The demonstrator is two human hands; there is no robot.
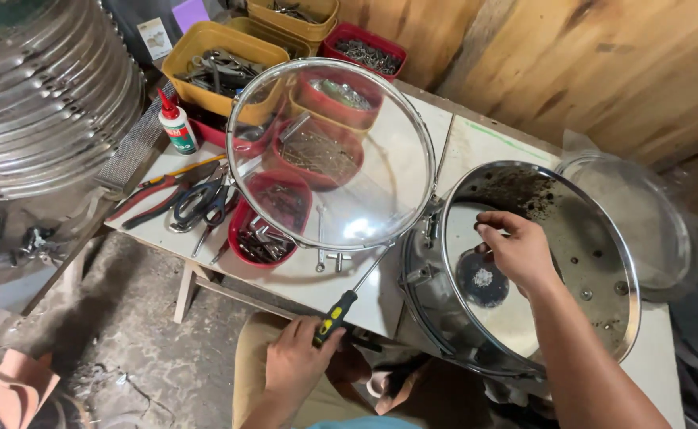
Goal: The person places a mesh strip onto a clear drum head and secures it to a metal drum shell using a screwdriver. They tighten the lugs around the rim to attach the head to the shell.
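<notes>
My left hand (297, 361) grips the black-and-yellow handle of a screwdriver (341, 306), and its shaft props up a clear round drumhead (365, 171) with a metal hoop, tilted above the table. My right hand (516, 250) reaches inside a shiny metal drum shell (428, 290) that stands on the white table (476, 143), fingers curled near a dark round piece at the shell's bottom. Nothing I can make out sits between those fingers.
Red bowls (242, 238) and yellow bins (186, 44) of screws and tools fill the table's back left. Scissors and pliers (194, 199) lie beside a white glue bottle (176, 123). A stack of metal hoops (39, 95) stands far left. Another clear drumhead (651, 214) leans at right, before a wooden wall.
</notes>
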